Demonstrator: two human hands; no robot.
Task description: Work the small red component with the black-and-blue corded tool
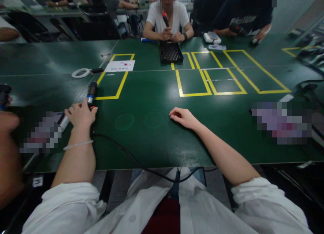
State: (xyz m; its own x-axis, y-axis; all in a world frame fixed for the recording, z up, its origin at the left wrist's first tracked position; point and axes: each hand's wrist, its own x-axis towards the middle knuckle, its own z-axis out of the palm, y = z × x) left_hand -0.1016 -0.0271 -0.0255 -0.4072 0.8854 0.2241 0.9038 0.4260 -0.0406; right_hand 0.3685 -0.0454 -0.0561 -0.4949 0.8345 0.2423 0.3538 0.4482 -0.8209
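My left hand (81, 115) lies at the left of the green table with its fingers spread, touching a dark cylindrical tool (92, 89) with a blue band. A small orange part shows by the thumb, and the palm hides the rest of the tool. Just beyond the outer fingers is a silver cylinder (64, 121); I cannot tell whether it belongs to the same tool. My right hand (184, 118) rests on the tabletop, fingers loosely curled together, with nothing visible in them. Two faint circles (125, 122) mark the surface between my hands.
A black cord (126, 152) runs from near my left hand over the front edge. Yellow tape outlines (194, 94) and a white sheet (119, 66) lie farther off. Opposite, a person holds a red-ended tool (165, 19) over a black tray (162, 61). Another arm (8, 153) is close on the left.
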